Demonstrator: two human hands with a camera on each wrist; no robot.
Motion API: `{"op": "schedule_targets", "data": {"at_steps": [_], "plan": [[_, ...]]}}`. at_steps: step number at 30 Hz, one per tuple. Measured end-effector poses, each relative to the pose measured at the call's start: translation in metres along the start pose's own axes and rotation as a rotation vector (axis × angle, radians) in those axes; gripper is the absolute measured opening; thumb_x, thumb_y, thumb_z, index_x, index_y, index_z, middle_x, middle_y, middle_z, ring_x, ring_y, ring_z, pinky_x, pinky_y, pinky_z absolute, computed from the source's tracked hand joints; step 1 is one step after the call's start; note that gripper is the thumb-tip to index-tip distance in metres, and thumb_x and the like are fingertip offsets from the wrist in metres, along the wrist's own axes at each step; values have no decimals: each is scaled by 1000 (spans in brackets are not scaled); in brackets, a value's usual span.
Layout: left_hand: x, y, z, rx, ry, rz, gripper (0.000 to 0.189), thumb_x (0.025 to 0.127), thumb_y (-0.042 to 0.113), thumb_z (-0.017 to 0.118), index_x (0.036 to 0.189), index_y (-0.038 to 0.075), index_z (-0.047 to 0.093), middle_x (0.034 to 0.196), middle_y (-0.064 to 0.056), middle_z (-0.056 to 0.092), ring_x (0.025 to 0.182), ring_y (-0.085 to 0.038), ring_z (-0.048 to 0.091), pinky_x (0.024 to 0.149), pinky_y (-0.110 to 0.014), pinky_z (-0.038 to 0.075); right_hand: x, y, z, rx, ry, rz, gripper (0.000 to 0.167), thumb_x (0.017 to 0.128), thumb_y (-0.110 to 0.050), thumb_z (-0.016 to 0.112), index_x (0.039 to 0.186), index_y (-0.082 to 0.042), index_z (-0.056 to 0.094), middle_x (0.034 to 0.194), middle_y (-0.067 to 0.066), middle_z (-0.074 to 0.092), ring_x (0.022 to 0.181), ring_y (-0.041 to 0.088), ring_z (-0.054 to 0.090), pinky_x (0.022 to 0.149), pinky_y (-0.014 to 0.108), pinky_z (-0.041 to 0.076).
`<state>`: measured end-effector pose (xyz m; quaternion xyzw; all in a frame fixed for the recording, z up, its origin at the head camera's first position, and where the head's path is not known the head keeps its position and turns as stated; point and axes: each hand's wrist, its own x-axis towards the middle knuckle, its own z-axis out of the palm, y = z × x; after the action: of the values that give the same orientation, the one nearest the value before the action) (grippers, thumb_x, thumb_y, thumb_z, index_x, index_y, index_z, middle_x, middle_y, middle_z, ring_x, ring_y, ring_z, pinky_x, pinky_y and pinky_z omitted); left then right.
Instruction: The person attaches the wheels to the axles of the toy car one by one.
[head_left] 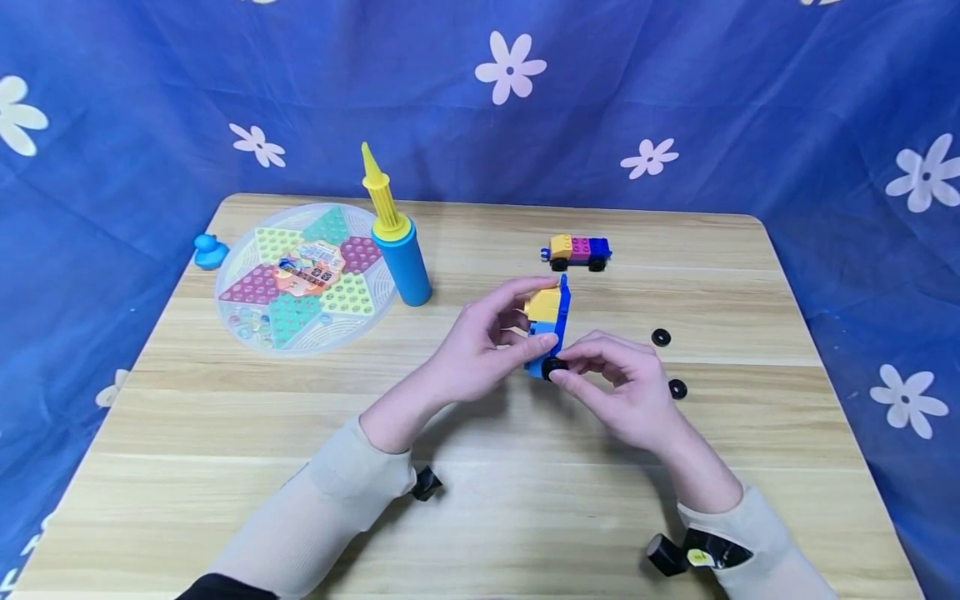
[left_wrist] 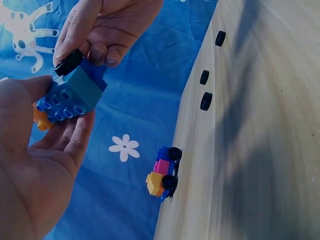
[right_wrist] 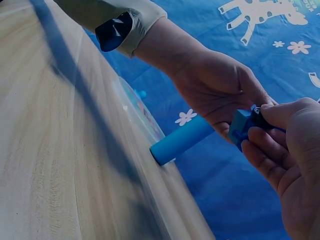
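Left hand: the left hand (head_left: pixel 487 337) grips the block car, thumb across its side and fingers around the yellow end.
Right hand: the right hand (head_left: pixel 622 383) pinches a black wheel (head_left: pixel 553 367) between thumb and fingers, at the near end of the car's base.
Block car in hand: the block car (head_left: pixel 545 309) is held up between the two hands, above the table and turned on its side – studs to the left, dark blue base to the right, yellow block at the far end, lighter blue block at the near end.
Wheel fit: the pinched wheel is against the car; whether it is seated on the axle, I cannot tell.
Loose wheels: three on the wood in the left wrist view – a first wheel (left_wrist: pixel 220 38) apart from a second wheel (left_wrist: pixel 204 77) and a third wheel (left_wrist: pixel 206 101), which lie near each other.
Second car: a yellow, magenta and blue toy car (head_left: pixel 581 248) stands on its black wheels beyond the hands.
Pump: a hand pump (head_left: pixel 405 267), blue barrel and yellow nozzle, stands upright at the board's right side.
Board: a round Chinese checkers board (head_left: pixel 358 331) with clear marbles at its near left.
Duck: a blue toy duck (head_left: pixel 211 252) sits left of the board.
Surface: a wooden table (head_left: pixel 525 500) before a blue flowered cloth (head_left: pixel 420 75).
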<state>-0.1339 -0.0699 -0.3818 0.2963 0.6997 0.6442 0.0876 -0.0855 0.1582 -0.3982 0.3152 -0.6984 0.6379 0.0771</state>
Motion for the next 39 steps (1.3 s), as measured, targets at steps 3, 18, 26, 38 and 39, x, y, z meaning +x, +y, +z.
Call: {"op": "schedule_targets", "data": {"at_steps": [3, 18, 26, 38, 39], "plan": [[-1, -1, 0, 13, -4, -2, 60, 100, 9, 75, 154, 21, 53, 126, -3, 63, 99, -21, 71, 82, -38, 64, -1, 1, -2, 3, -14, -13, 33, 86, 22, 74, 112, 1, 76, 102, 13, 75, 88, 23, 72, 80, 33, 64], [-5, -3, -7, 70, 43, -55, 59, 100, 15, 77, 154, 25, 54, 129, -1, 62, 99, -21, 68, 85, -37, 63, -3, 13, -53, -156, 18, 118, 27, 88, 20, 74, 107, 1, 78, 103, 17, 75, 92, 21, 72, 82, 27, 61], [-7, -6, -11, 97, 49, -46, 59, 101, 14, 76, 155, 23, 54, 127, -1, 62, 98, -20, 66, 82, -38, 63, -8, 45, -85, -367, -69, 252, 30, 91, 6, 80, 118, -8, 77, 112, 10, 75, 93, 20, 73, 83, 26, 60], [-9, -6, -13, 100, 48, -57, 59, 101, 15, 76, 155, 25, 53, 121, -1, 63, 99, -26, 66, 81, -39, 63, -21, 90, -90, -613, -191, 314, 40, 87, -9, 89, 122, -1, 73, 112, 6, 71, 91, 21, 66, 77, 36, 55], [-9, -5, -13, 101, 48, -58, 59, 101, 16, 75, 155, 25, 53, 121, -1, 63, 98, -25, 66, 81, -39, 63, -21, 91, -90, -623, -194, 322, 39, 87, -9, 89, 122, -1, 73, 110, 5, 70, 91, 20, 65, 77, 35, 54]]}}
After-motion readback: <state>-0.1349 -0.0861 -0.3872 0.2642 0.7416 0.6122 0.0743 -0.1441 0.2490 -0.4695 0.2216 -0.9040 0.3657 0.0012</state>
